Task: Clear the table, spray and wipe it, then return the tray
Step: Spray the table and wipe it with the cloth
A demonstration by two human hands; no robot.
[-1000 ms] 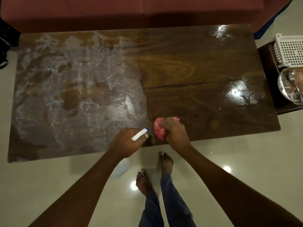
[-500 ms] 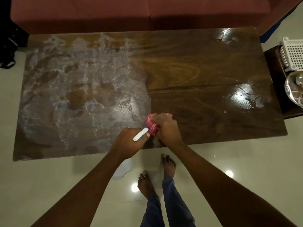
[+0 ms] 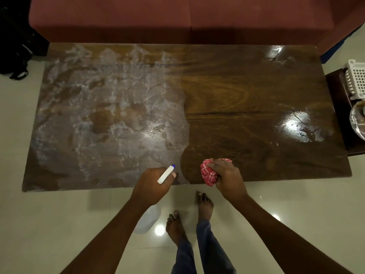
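Note:
A long dark wooden table [image 3: 246, 99] fills the view; its left half is covered in whitish spray film and its right half shows bare wood grain. My right hand [image 3: 227, 178] grips a bunched red patterned cloth [image 3: 208, 174] on the table near the front edge. Just left of it, my left hand [image 3: 153, 183] holds a spray bottle [image 3: 147, 219] by its white trigger head with a blue tip; the pale bottle body hangs below the table edge.
A red sofa [image 3: 177, 18] runs along the far side. A small dark side table [image 3: 343, 107] at the right carries a white perforated tray [image 3: 356, 80] and a glass bowl [image 3: 357, 119]. A black bag [image 3: 13, 48] lies at far left. My bare feet [image 3: 189, 216] stand on the tiled floor.
My right hand has slid the cloth to the right along the front edge, away from the spray bottle's nozzle. The left hand stays put with the bottle.

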